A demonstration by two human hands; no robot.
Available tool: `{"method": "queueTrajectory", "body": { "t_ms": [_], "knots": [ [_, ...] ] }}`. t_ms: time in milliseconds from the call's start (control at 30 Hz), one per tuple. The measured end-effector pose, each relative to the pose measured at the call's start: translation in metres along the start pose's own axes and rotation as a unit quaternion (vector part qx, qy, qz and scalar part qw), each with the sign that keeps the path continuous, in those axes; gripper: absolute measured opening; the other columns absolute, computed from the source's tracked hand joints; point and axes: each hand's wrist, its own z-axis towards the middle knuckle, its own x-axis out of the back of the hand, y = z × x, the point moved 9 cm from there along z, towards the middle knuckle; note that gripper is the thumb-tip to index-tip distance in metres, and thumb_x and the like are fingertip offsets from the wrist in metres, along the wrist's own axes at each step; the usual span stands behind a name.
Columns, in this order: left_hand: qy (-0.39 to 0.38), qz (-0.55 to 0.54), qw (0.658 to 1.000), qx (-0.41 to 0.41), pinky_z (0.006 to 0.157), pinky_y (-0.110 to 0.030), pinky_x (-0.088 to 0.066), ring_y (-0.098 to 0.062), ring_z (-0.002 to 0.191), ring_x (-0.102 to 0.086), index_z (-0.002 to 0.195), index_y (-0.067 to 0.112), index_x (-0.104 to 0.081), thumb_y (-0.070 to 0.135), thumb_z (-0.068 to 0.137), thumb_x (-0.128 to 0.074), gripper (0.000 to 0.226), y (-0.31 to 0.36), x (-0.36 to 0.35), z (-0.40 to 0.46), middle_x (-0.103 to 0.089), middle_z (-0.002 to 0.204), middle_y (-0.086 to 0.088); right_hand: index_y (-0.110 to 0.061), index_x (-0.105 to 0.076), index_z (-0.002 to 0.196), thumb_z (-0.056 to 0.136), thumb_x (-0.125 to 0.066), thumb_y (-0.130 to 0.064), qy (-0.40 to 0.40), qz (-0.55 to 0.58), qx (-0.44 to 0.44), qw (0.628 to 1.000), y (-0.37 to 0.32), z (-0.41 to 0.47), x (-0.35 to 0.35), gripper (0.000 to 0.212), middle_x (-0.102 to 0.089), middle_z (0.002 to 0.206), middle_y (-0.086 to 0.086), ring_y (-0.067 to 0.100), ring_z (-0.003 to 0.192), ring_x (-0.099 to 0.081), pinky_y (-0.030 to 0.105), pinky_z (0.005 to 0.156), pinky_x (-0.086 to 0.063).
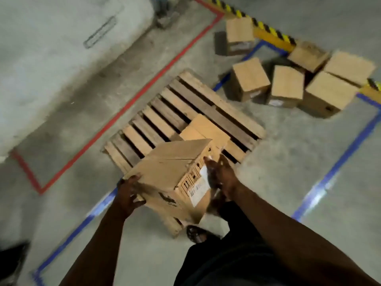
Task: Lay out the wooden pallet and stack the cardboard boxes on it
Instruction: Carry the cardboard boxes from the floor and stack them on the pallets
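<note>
Wooden pallet (pixel 185 120) was already flat on the concrete floor (pixel 299 172), inside the blue tape outline (pixel 338 159), so the layout step looked done. Stacking had barely begun: one box (pixel 206 129) sat on the slats near the pallet's near-right part, and a second, carried box (pixel 175 174) was held tilted above the near corner, not yet set down. Approx six more boxes (pixel 286 83) lay loose on the floor beyond the pallet by the yellow-black barrier (pixel 274 36), well apart from it, so most of the job was left. Left hand (pixel 127 195) gripped the carried box's lower left corner; right hand (pixel 220 176) was pressed flat w/ fingers spread against its labelled side. Carried box: brown cardboard, top seam creased, white barcode label (pixel 199 187), printed handling marks; view was motion-blurred.
</note>
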Motion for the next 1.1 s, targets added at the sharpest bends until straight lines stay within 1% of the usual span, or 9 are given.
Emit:
{"method": "queueTrajectory", "body": {
  "t_ms": [67,200,333,400,500,567,700,867,1100],
  "knots": [
    [-0.013,0.052,0.998,0.015,0.089,-0.056,-0.054,-0.041,0.130,-0.050,0.114,0.030,-0.067,0.031,0.106,-0.054,0.015,0.012,0.002,0.030,-0.057,0.126,-0.011,-0.052,-0.056,0.132,0.070,-0.088,-0.066,0.053,0.046,0.018,0.997,0.026,0.022,-0.001,0.071,-0.071,0.129,0.001,0.029,0.114,-0.071,0.051,0.093,-0.060],
    [-0.002,0.204,0.979,0.007,0.103,-0.057,-0.049,-0.039,0.130,-0.054,0.105,0.025,-0.064,0.027,0.104,-0.059,0.005,0.049,-0.008,0.081,-0.059,0.125,-0.012,-0.053,-0.063,0.112,0.076,-0.087,-0.053,0.026,0.139,0.045,0.989,0.032,0.049,-0.019,0.043,-0.077,0.118,-0.004,0.024,0.109,-0.074,0.049,0.097,-0.058],
    [0.022,0.321,0.947,-0.003,0.099,-0.054,-0.048,-0.046,0.132,-0.056,0.109,0.015,-0.065,0.016,0.095,-0.076,0.017,0.075,-0.026,0.143,-0.065,0.115,-0.013,-0.024,-0.060,0.103,0.091,-0.081,-0.028,0.024,0.206,0.029,0.978,0.056,0.093,-0.028,0.024,-0.071,0.084,-0.012,0.001,0.072,-0.069,0.025,0.071,-0.055],
    [-0.007,0.397,0.918,-0.002,0.097,-0.052,-0.048,-0.042,0.128,-0.057,0.128,0.015,-0.060,0.013,0.090,-0.081,0.044,0.075,-0.046,0.182,-0.062,0.123,-0.012,-0.025,-0.059,0.113,0.082,-0.089,-0.029,0.023,0.217,0.003,0.976,0.077,0.121,-0.031,0.044,-0.072,0.083,0.003,0.016,0.068,-0.067,0.030,0.062,-0.053],
    [-0.057,0.539,0.840,-0.001,0.092,-0.051,-0.050,-0.030,0.115,-0.056,0.153,0.027,-0.044,0.014,0.076,-0.093,0.092,0.056,-0.082,0.249,-0.054,0.134,-0.004,-0.027,-0.042,0.137,0.072,-0.095,-0.015,0.068,0.267,-0.025,0.961,0.132,0.175,-0.035,0.084,-0.068,0.128,0.006,0.023,0.112,-0.069,0.032,0.082,-0.062],
    [-0.066,0.599,0.798,0.000,0.087,-0.048,-0.049,-0.027,0.115,-0.051,0.156,0.024,-0.041,0.014,0.069,-0.098,0.105,0.033,-0.093,0.303,-0.049,0.138,-0.001,-0.027,-0.028,0.150,0.073,-0.092,-0.004,0.097,0.268,-0.027,0.958,0.168,0.213,-0.046,0.102,-0.060,0.135,0.001,0.017,0.119,-0.063,0.032,0.092,-0.060],
    [-0.038,0.620,0.783,-0.027,0.097,-0.055,-0.055,-0.030,0.117,-0.052,0.151,0.018,-0.049,0.035,0.054,-0.104,0.113,0.000,-0.096,0.388,-0.052,0.144,-0.004,-0.032,-0.009,0.159,0.072,-0.093,-0.004,0.110,0.256,-0.014,0.960,0.225,0.274,-0.074,0.123,-0.044,0.140,-0.006,0.017,0.130,-0.047,0.040,0.115,-0.044],
    [-0.034,0.652,0.748,-0.120,0.108,-0.055,-0.052,-0.034,0.131,-0.057,0.148,0.019,-0.055,0.085,0.028,-0.088,0.141,-0.021,-0.086,0.491,-0.059,0.149,-0.007,-0.027,-0.022,0.159,0.057,-0.101,-0.012,0.168,0.278,0.026,0.945,0.280,0.357,-0.091,0.130,-0.048,0.149,-0.001,0.020,0.136,-0.051,0.047,0.110,-0.052],
    [-0.034,0.649,0.745,-0.151,0.100,-0.052,-0.058,-0.031,0.127,-0.061,0.147,0.024,-0.055,0.090,0.034,-0.085,0.134,-0.013,-0.103,0.542,-0.060,0.148,-0.006,-0.023,-0.054,0.138,0.068,-0.094,-0.019,0.168,0.283,-0.001,0.944,0.280,0.416,-0.092,0.080,-0.072,0.126,0.001,0.020,0.116,-0.069,0.046,0.104,-0.057]
  ]
}}
